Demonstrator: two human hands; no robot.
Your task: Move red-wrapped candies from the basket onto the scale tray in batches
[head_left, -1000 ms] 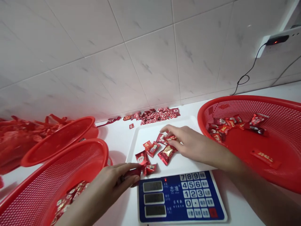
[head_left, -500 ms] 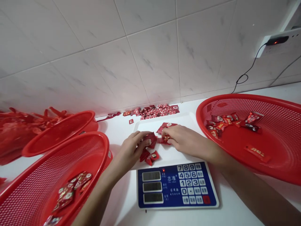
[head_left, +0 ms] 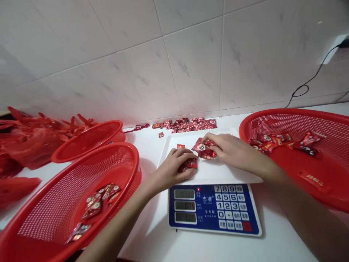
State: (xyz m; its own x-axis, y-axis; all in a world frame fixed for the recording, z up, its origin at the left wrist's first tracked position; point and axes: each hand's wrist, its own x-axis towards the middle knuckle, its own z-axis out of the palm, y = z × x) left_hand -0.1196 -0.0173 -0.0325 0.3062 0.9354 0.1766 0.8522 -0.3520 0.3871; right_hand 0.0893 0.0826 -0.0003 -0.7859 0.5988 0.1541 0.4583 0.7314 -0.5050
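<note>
Two hands are working over the white tray on the scale: the left hand is curling over red candies, and the right hand is pressing on a second candy cluster. Whether either grip is closed, I cannot tell. Slick wrappers could be sliding off the tray's edge if nudged, skewing the scale's reading.

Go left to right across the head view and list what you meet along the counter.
red plastic bags → red mesh basket holding wrapped candies → left hand → right hand → second red mesh basket holding more wrapped candies
</note>
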